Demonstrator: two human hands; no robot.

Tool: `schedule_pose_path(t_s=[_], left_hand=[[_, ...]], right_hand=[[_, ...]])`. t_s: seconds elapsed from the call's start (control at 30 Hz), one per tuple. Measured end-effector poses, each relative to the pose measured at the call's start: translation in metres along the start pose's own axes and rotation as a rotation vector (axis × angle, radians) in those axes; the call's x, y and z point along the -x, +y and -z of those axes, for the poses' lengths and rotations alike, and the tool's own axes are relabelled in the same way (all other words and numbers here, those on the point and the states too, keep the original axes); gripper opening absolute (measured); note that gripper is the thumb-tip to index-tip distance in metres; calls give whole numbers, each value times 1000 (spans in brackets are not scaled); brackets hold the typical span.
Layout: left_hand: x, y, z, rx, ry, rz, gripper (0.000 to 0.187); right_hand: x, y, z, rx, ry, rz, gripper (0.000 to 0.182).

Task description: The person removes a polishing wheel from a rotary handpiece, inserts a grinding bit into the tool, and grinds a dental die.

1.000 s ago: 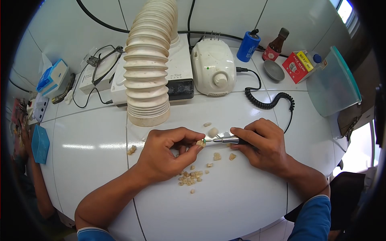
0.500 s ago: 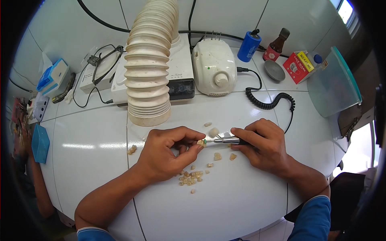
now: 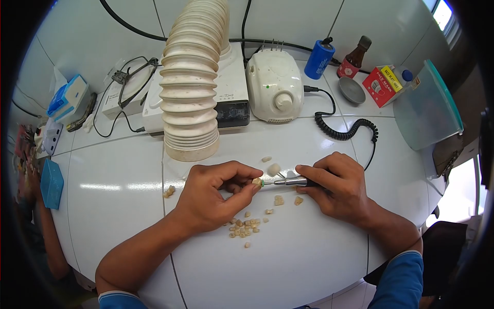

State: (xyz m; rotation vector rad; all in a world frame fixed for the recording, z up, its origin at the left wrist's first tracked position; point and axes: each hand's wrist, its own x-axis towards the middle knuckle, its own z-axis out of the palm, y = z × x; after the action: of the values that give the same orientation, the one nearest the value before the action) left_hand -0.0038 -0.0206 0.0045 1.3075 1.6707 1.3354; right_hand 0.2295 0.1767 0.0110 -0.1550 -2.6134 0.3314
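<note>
Between the thumb and fingers of my left hand (image 3: 218, 193) is a small cream-coloured dental crown (image 3: 257, 182), partly covered by the fingertips. My right hand (image 3: 337, 185) grips a rotary handpiece (image 3: 294, 181), held level and pointing left. Its green tip (image 3: 262, 183) meets the crown or sits right against it. Below the hands lies a cluster of small tooth-coloured crowns (image 3: 244, 227). Larger tooth-coloured pieces (image 3: 279, 200) rest under the handpiece, and a round pale piece (image 3: 274, 169) with a thin shank lies just above it.
A ribbed suction hose (image 3: 189, 87) hangs over the table's back. Behind stand a white control unit (image 3: 275, 85) with a coiled cord (image 3: 339, 135), a blue canister (image 3: 319, 59), a brown bottle (image 3: 354, 57), a face mask box (image 3: 382, 86) and a clear bin (image 3: 427, 113). Another person's arm (image 3: 49, 226) is at left.
Both hands stay in nearly the same place. The crown and green tip have shifted very slightly against each other.
</note>
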Motion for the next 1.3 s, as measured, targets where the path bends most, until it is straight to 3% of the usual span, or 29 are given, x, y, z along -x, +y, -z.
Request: schedule_pose_path(t_s=[1.27, 1.3], left_hand=[[0, 2, 4, 58, -41, 43, 21], [0, 2, 4, 62, -41, 47, 22]], right_hand=[[0, -1, 2, -22, -7, 7, 53], [0, -1, 2, -19, -7, 8, 47]])
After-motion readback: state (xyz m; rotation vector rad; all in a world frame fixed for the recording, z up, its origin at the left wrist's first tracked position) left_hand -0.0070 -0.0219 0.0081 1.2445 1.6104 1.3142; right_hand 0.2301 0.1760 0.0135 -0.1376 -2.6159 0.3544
